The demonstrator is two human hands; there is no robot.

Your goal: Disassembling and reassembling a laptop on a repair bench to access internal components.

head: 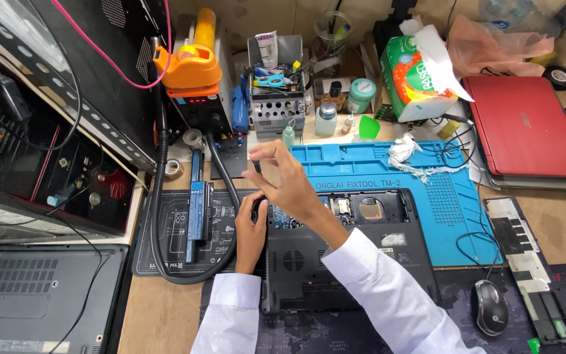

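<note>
An opened black laptop base (355, 249) lies upside down on the blue repair mat (453, 196), with its inner board showing. My left hand (249, 229) rests on the base's left edge, fingers curled against it. My right hand (286, 178) hovers above the base's far left corner and pinches a thin dark tool (255, 164) that stands upright. Both arms wear white sleeves.
A long laptop battery (195, 210) and a thick black hose (160, 196) lie to the left. A hot-air station (194, 85), tool rack (276, 108) and bottles stand at the back. On the right are a red laptop (525, 128), cover panels (525, 262) and a mouse (490, 307).
</note>
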